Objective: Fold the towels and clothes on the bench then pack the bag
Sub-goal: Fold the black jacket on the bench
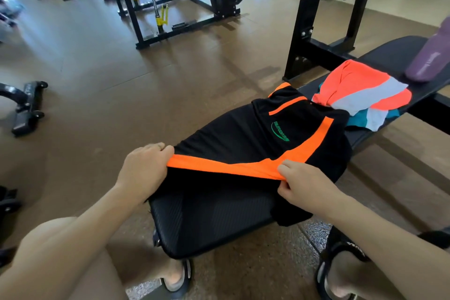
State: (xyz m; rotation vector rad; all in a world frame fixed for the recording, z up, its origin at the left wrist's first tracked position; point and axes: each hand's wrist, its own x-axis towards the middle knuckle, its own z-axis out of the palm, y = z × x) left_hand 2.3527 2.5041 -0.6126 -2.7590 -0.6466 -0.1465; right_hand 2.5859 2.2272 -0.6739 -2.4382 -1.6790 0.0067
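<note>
A black garment with orange stripes and a green logo lies spread along the black padded bench. My left hand grips the left end of its orange band, and my right hand pinches the right end of the same band. Beyond it on the bench sits a crumpled pile of orange, grey and teal clothing. No bag is in view.
A purple bottle lies on the bench's far end. The black rack uprights stand behind the bench. Gym machines fill the background, and a black wheeled base sits on the brown floor at left. My sandalled feet are below the bench.
</note>
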